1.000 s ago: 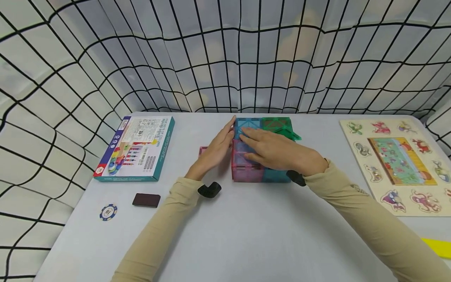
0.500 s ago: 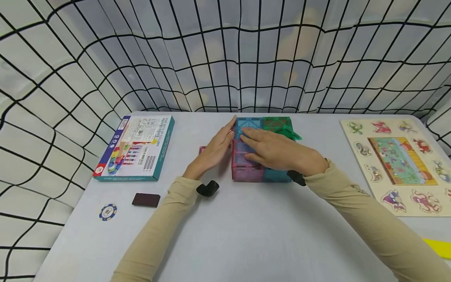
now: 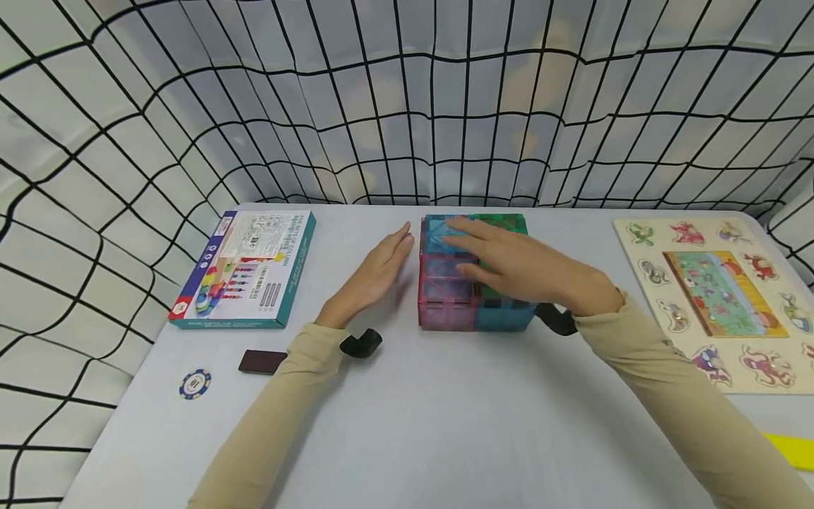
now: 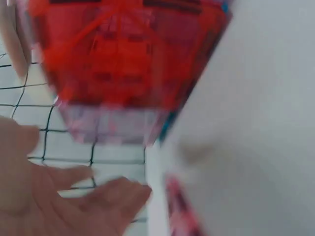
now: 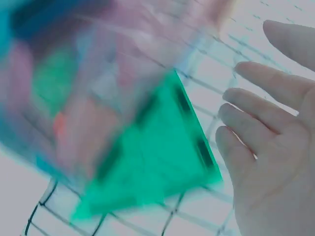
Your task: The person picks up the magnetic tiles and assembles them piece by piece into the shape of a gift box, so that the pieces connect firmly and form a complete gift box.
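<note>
A box built of translucent magnetic tiles, pink, blue and green, stands mid-table. To its left my left hand is held apart from it, fingers straight. The right hand stretches over the box's top with fingers extended; whether they touch it I cannot tell. In the right wrist view a green triangular tile juts from the box, apart from the open palm. A red tile face fills the upper left wrist view, with a blurred pink tile below it on the table.
A boxed toy set lies at the left, above a dark rectangular block and a poker chip. On the right are a wooden puzzle board and a yellow piece. Black netting surrounds the table's back.
My left hand has drawn away leftward from the box's side. The right hand has shifted to the right over the top, covering the green triangle in the head view.
</note>
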Demonstrator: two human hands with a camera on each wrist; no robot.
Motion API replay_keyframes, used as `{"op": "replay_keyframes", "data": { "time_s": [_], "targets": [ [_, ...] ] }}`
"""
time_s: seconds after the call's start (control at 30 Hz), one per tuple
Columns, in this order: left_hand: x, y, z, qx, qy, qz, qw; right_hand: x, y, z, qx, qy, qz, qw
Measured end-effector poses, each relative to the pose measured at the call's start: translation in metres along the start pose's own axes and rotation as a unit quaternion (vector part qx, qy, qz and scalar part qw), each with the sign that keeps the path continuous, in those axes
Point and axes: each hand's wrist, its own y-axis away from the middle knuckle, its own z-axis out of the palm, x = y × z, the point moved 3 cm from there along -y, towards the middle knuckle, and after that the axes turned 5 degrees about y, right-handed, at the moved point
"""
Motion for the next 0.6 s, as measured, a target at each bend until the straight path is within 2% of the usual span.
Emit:
{"op": "replay_keyframes", "data": {
  "time_s": [0.1, 0.17, 0.23, 0.3, 0.47, 0.53, 0.6],
  "targets": [
    [-0.008, 0.011, -0.010, 0.023, -0.049, -0.040, 0.9977, 0.014, 0.020, -0.015, 0.062, -0.040, 0.019, 0.9971],
    [-0.015, 0.020, -0.017, 0.029, -0.087, -0.074, 0.9931, 0.025, 0.033, -0.021, 0.110, -0.057, 0.031, 0.9918],
    [-0.022, 0.027, -0.020, 0.028, -0.116, -0.097, 0.9881, 0.039, 0.046, -0.020, 0.151, -0.074, 0.050, 0.9846],
    [-0.027, 0.030, -0.020, 0.032, -0.126, -0.112, 0.9852, 0.052, 0.056, -0.014, 0.179, -0.092, 0.067, 0.9772],
    [-0.034, 0.032, -0.020, 0.070, -0.076, -0.127, 0.9865, 0.073, 0.065, 0.013, 0.212, -0.141, 0.072, 0.9645],
    [-0.035, 0.033, -0.021, 0.077, -0.051, -0.135, 0.9866, 0.077, 0.064, 0.021, 0.228, -0.153, 0.067, 0.9593],
    [-0.035, 0.033, -0.023, 0.078, -0.045, -0.140, 0.9861, 0.079, 0.062, 0.026, 0.246, -0.159, 0.068, 0.9536]
  ]
}}
